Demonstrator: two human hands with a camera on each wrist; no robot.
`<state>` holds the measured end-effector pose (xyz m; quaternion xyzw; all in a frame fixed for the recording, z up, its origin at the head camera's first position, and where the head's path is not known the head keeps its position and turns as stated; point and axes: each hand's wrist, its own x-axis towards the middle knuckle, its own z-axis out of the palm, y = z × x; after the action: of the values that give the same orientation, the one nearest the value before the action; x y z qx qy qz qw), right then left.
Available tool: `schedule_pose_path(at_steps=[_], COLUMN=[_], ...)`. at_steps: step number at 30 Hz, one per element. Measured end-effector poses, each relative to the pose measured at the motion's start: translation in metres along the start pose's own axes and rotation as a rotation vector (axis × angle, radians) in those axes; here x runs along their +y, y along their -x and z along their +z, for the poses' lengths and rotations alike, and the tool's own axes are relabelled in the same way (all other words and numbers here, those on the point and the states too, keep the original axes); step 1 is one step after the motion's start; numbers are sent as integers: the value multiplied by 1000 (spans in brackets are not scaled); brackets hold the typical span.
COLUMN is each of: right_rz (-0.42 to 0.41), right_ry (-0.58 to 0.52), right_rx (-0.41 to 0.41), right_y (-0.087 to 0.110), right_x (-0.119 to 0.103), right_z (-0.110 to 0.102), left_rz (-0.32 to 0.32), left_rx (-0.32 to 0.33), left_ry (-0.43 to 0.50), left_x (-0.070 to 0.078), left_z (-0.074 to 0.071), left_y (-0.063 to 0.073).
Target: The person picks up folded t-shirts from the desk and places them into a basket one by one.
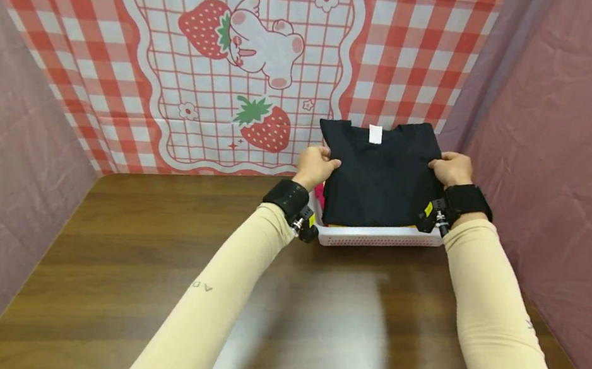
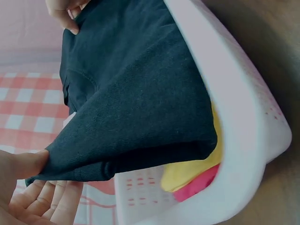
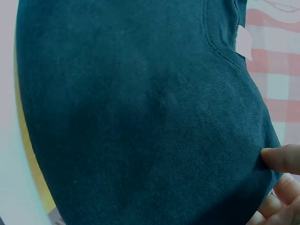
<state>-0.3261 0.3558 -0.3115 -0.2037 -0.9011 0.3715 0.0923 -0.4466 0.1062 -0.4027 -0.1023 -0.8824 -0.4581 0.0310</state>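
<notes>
A folded black T-shirt (image 1: 383, 178) with a white neck label (image 1: 375, 134) lies over a white plastic basket (image 1: 379, 240), its collar end raised toward the back wall. At its left edge my left hand (image 1: 316, 167) pinches the cloth between thumb and fingers. My right hand (image 1: 453, 168) pinches the opposite edge. Under the shirt, in the left wrist view, yellow cloth (image 2: 187, 173) and pink cloth (image 2: 199, 188) show inside the basket. Most of that lower clothing is hidden by the shirt.
The basket stands on a brown wooden table (image 1: 148, 252), at the back right. Behind it hangs a red-and-white checked cloth (image 1: 407, 54) with strawberry prints. Pink curtains (image 1: 581, 157) enclose both sides, the right one near my right forearm.
</notes>
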Motion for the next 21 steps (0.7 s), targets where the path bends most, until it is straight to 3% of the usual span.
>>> schedule_pose_path(at_steps=[2,5,9,12,15,17,19,21], right_rz=[-8,-17,-37,-52,-56,-55,-39,-17], right_ry=[17,45,92,120,133,146,165,188], right_rx=[0,-7,-13,-14,-26,-51,-84,-116], right_y=[0,0,1,0,-1,-2,-4,-18], right_x=[3,8,14,18,21,22,22,31], right_z=[4,8,11,12,13,14,16,20], left_rz=[68,76,-8,-39,-52,-59,-26,-12], left_rx=[55,66,4,-5,-18,-41,-29,-33], left_ry=[-11,-56,-72,-100,-132,-138,-141,-166], left_x=[-11,10,51,58,54,45,25,16], left_z=[10,-1,-25,-26,-22,-18,-6,-1], left_y=[-3,24,68,79,76,66,48,40])
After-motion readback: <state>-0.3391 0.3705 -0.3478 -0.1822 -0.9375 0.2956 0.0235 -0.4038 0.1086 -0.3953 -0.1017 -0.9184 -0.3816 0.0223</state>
